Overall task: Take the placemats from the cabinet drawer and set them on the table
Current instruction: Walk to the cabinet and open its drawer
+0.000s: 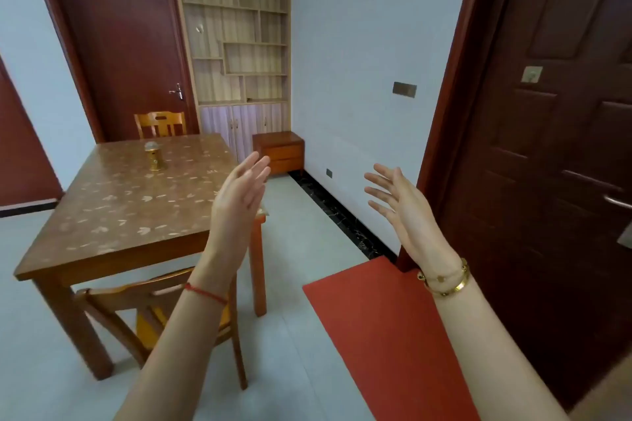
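A small orange-brown wooden cabinet [278, 152] with closed drawers stands on the floor against the far wall, below a tall shelf unit. The dining table [113, 215], covered with a brown leaf-patterned cloth, fills the left middle. No placemats are visible. My left hand [239, 195] is raised with straight fingers, palm facing right, in front of the table's right corner. My right hand [400, 202] is raised with fingers spread, palm facing left, near the door frame. Both hands hold nothing.
A small gold container [154, 156] stands on the table. One wooden chair [150, 314] is tucked in at the near side, another chair [160, 124] at the far side. A red mat [386, 335] lies before the dark door [561, 133] on the right. Tiled floor runs toward the cabinet.
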A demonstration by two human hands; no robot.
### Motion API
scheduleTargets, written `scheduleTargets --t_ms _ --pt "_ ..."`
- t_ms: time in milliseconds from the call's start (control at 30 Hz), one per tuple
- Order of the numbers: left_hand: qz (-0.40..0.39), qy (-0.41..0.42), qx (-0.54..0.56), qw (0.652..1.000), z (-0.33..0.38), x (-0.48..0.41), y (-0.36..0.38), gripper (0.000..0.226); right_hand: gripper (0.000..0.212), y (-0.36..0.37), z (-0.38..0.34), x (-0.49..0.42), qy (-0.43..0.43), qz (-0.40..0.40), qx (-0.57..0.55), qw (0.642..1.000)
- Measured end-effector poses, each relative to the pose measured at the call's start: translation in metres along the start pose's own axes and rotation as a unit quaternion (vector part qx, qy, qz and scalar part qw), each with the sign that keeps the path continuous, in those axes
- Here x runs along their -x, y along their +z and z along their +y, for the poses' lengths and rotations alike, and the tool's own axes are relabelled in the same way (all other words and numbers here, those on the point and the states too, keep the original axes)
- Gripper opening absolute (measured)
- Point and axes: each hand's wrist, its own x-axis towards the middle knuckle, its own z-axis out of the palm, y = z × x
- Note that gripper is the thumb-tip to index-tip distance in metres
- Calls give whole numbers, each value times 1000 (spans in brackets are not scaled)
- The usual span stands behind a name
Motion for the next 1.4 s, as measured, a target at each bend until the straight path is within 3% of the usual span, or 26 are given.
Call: scheduleTargets --t_ms 267,567,933,1400 --pt "26 -38 -36 998 -60 -41 28 58 48 -43 34 -54 25 0 -27 999" --pt "72 -61 -3 996 -135 -110 23 46 47 -60 92 -143 60 -6 -33 998" --pt "90 -85 16 992 -229 -263 11 49 48 -63 154 -314 85 -22 -40 995" --pt "80 -124 37 988 -339 -434 14 49 48 -84 226 -495 116 13 -44 992"
